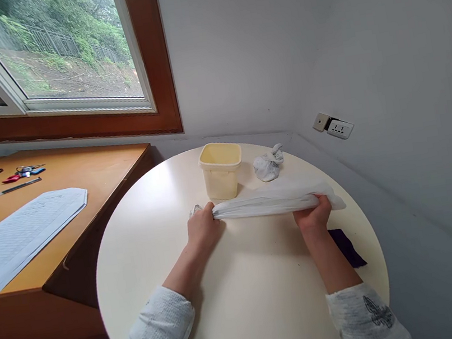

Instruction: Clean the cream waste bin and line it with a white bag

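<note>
A thin white plastic bag (265,204) is stretched sideways between my two hands, gathered into a long strip over the round table. My left hand (204,225) is closed around its left end, with a small crumpled bit sticking out past the fist. Toward the other end, my right hand (314,213) grips the bag, thumb on top, and the loose end spreads out beyond it. Just behind the bag stands a pale yellow square tub (221,178) with no lid on. A knotted whitish bundle (268,164) sits to the right of the tub.
Beside my right forearm lies a dark purple cloth piece (347,247) on the white round table (136,251). At left, a wooden desk (102,165) holds papers (27,233), a pen (10,190) and keys (25,172). A wall socket (339,128) is at right.
</note>
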The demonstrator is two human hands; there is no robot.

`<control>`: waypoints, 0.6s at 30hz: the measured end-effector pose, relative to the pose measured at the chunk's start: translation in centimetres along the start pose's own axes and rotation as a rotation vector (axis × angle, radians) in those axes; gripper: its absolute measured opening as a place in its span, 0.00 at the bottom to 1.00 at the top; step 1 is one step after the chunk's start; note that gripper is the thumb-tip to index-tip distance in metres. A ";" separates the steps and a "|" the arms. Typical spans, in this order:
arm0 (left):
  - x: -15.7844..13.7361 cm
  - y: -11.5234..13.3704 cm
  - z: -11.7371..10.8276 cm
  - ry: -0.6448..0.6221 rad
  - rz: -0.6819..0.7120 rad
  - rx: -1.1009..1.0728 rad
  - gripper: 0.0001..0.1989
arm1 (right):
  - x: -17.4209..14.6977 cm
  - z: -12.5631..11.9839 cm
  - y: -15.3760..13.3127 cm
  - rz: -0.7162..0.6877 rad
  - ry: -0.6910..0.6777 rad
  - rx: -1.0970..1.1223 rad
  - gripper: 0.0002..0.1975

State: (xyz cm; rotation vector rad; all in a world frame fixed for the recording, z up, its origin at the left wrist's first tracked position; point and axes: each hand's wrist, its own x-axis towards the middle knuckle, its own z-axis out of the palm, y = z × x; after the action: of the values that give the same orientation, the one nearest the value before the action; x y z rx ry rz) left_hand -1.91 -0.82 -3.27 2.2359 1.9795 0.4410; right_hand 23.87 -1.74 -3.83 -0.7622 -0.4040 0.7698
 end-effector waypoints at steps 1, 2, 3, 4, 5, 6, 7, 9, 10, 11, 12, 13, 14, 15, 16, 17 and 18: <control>0.0 0.0 0.0 -0.004 -0.009 0.005 0.09 | 0.1 -0.1 -0.1 -0.009 0.018 -0.030 0.16; 0.0 0.0 0.0 -0.009 -0.018 0.011 0.09 | 0.2 -0.2 -0.1 -0.020 0.041 -0.064 0.15; 0.0 -0.1 0.0 -0.016 -0.026 0.015 0.09 | 0.3 -0.3 -0.2 -0.033 0.066 -0.098 0.15; 0.1 -0.1 0.0 -0.023 -0.034 0.020 0.09 | 0.5 -0.5 -0.3 -0.048 0.098 -0.134 0.15; 0.1 -0.2 0.0 -0.031 -0.041 0.023 0.09 | 0.6 -0.7 -0.3 -0.064 0.136 -0.169 0.16; 0.1 -0.3 0.1 -0.036 -0.048 0.026 0.08 | 0.8 -0.9 -0.4 -0.076 0.180 -0.190 0.17; 0.1 -0.3 0.1 -0.040 -0.052 0.027 0.08 | 0.9 -1.1 -0.6 -0.102 0.226 -0.222 0.19; 0.2 -0.4 0.2 -0.043 -0.059 0.030 0.07 | 0.8 -1.2 -0.8 -0.238 0.305 -0.374 0.22; 0.2 -0.5 0.2 -0.044 -0.062 0.031 0.07 | 0.6 -1.1 -1.0 -0.345 0.314 -0.483 0.23; 0.2 -0.5 0.3 -0.044 -0.064 0.031 0.06 | 0.3 -0.8 -1.1 -0.466 0.294 -0.602 0.23; 0.2 -0.5 0.3 -0.043 -0.065 0.031 0.06 | -0.2 -0.5 -1.2 -0.585 0.247 -0.718 0.23; 0.2 -0.5 0.4 -0.042 -0.065 0.031 0.06 | -0.8 -0.1 -1.2 -0.693 0.172 -0.819 0.22; 0.2 -0.5 0.4 -0.040 -0.064 0.030 0.05 | -1.6 0.4 -1.1 -0.770 0.076 -0.891 0.22; 0.2 -0.5 0.5 -0.038 -0.063 0.030 0.05 | -2.4 0.9 -0.9 -0.823 -0.036 -0.948 0.22; 0.2 -0.4 0.5 -0.036 -0.062 0.029 0.05 | -3.2 1.4 -0.6 -0.855 -0.161 -1.001 0.22; 0.2 -0.4 0.5 -0.034 -0.060 0.028 0.05 | -4.0 1.8 -0.2 -0.867 -0.294 -1.054 0.22; 0.2 -0.4 0.4 -0.031 -0.057 0.027 0.04 | -4.7 2.3 0.2 -0.860 -0.428 -1.110 0.24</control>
State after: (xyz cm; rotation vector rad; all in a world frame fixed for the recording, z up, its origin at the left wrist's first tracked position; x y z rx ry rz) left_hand -2.10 -0.57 -3.77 2.1815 2.0397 0.3737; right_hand 19.36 -4.11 -2.74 -1.2943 -1.4968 -0.2008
